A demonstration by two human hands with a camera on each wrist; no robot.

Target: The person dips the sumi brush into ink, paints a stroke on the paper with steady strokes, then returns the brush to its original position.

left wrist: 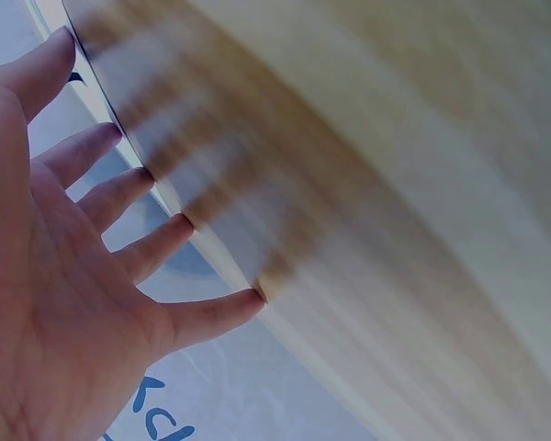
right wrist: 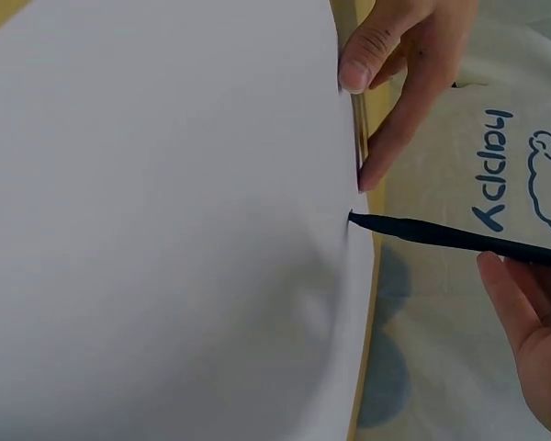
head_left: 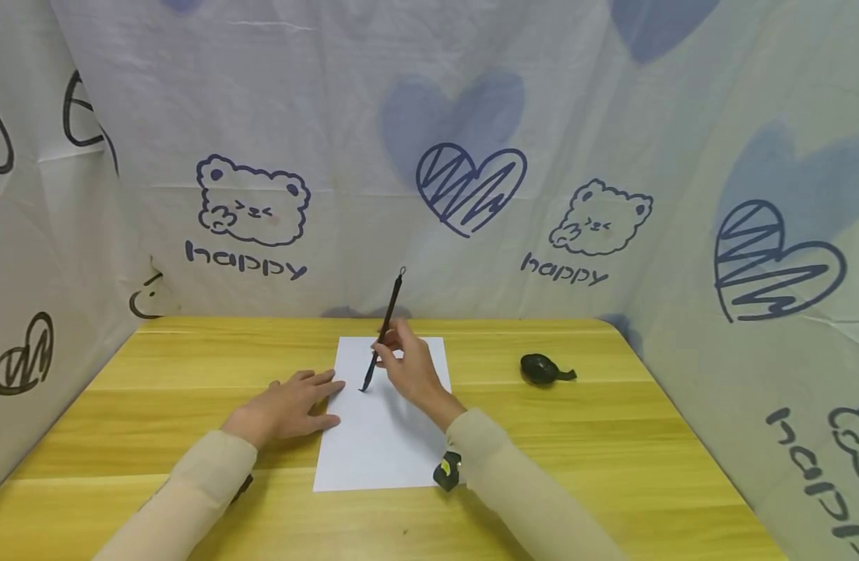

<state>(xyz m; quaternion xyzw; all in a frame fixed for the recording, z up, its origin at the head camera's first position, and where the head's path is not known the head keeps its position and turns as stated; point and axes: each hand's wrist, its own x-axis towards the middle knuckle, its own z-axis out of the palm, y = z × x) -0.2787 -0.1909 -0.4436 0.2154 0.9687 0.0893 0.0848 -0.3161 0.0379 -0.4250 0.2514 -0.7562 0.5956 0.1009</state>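
Note:
My right hand (head_left: 410, 368) pinches a dark, thin-handled writing brush (head_left: 384, 327) with a small loop at its upper end. The brush slants, its tip down at a sheet of white paper (head_left: 380, 460), where a short dark mark shows. In the right wrist view the brush (right wrist: 441, 233) meets the sheet (right wrist: 165, 220) with its pointed tip. My left hand (head_left: 292, 407) lies with fingers spread at the paper's left edge, several fingertips on it. Seen from the left wrist, the fingers of that hand (left wrist: 83, 266) are straight and apart.
A black, rounded object with a narrow neck (head_left: 540, 369) lies on the yellow wood-grain table (head_left: 576, 467), right of the paper. White cloth (head_left: 359, 195) printed with hearts and bears hangs behind the table and along both sides.

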